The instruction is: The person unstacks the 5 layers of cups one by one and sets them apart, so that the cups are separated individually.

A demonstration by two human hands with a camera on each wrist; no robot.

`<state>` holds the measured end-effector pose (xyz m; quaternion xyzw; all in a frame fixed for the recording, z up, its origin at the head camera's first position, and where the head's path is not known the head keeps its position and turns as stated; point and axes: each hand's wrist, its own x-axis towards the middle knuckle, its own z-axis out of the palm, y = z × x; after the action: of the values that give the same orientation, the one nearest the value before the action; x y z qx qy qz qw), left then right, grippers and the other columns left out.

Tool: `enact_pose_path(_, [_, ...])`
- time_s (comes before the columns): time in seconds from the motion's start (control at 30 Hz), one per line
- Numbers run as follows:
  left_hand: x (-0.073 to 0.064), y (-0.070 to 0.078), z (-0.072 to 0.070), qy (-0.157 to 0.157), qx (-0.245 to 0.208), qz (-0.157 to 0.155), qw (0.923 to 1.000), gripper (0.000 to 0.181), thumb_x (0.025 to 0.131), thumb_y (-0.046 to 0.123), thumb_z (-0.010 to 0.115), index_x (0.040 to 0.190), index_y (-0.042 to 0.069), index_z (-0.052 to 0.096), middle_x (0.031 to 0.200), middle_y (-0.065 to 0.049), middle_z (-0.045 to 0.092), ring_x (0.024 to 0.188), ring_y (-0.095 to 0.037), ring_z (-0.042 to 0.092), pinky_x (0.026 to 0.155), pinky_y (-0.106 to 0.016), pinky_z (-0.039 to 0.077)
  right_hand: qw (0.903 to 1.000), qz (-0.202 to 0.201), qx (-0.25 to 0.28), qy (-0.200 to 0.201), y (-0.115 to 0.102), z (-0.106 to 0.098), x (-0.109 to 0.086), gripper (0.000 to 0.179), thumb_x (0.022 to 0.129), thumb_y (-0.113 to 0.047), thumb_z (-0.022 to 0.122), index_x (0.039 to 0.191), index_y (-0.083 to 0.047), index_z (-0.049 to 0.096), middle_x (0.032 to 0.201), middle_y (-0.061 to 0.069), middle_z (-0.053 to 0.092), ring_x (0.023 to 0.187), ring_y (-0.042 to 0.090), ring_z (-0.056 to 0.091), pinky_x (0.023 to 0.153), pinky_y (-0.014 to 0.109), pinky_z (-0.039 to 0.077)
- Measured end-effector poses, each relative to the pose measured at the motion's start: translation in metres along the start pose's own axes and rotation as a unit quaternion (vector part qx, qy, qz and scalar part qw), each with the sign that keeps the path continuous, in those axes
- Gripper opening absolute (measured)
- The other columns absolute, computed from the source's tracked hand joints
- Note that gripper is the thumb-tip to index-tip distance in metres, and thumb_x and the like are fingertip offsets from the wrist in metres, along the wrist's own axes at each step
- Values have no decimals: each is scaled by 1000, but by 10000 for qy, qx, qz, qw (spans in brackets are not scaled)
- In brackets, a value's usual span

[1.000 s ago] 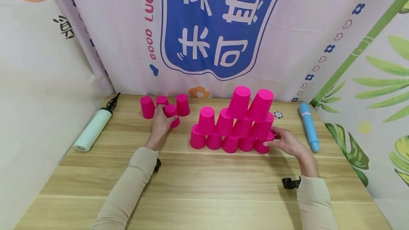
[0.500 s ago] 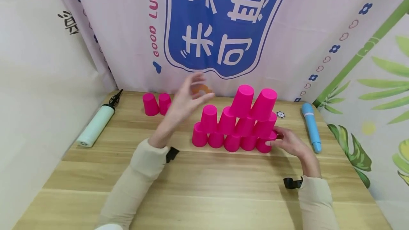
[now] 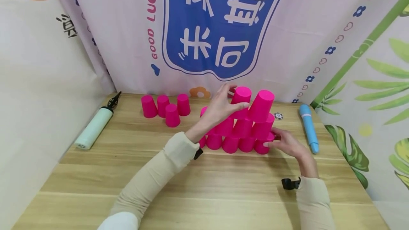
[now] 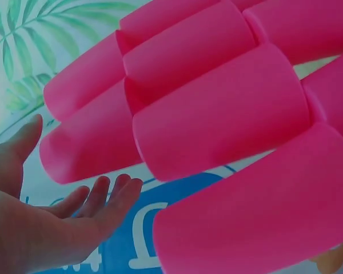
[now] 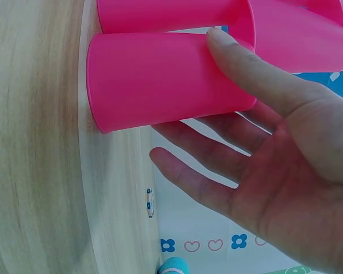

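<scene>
The left hand (image 3: pixel 220 107) is raised across the stack (image 3: pixel 244 127), thumb and fingers spread loosely either side of its top left cup (image 3: pixel 241 96), contact unclear; the right hand (image 3: pixel 288 144), low, lightly pinches the bottom right cup (image 5: pixel 166 80), outer fingers extended; stacked cups stand mouth down, insides hidden; four loose cups (image 3: pixel 172 115) stand left.

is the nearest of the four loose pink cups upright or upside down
Upside down: the cup stands on its wide rim, its narrower closed end facing up.
</scene>
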<state>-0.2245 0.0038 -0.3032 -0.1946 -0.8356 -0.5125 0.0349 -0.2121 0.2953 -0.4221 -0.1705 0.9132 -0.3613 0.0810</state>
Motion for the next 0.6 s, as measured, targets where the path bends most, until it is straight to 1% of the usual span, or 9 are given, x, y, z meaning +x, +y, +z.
enact_pose_path(0.13, [0,-1,3,9,-22,14,10000,69,81,24,78,137,11,40,125,-6,50,112,-20,53,81,-28,55,10000,13,-30,-11,-1,-1,0,59,85,-31,74,133,-3,53,121,14,61,110,32,56,93,49,48])
enact_pose_path(0.3, [1,-3,6,49,2,-25,10000,68,82,24,77,137,10,39,125,-6,50,113,-20,52,83,-28,54,10000,9,-28,-32,-1,-1,1,60,85,-31,74,134,-3,53,123,15,61,111,33,55,94,50,48])
enact_pose_path(0.5, [2,-6,10,106,106,71,9999,63,83,22,76,134,9,42,123,-6,50,111,-19,51,84,-28,53,10000,31,2,-34,-1,-2,0,60,85,-29,74,134,-2,52,123,16,60,112,33,55,94,51,48])
enact_pose_path(0.6, [3,-4,8,130,123,160,9997,61,84,22,75,133,9,41,122,-6,50,110,-18,52,85,-27,53,10000,56,4,-21,-1,-2,0,60,85,-29,74,134,-2,52,122,15,61,111,33,55,94,51,47])
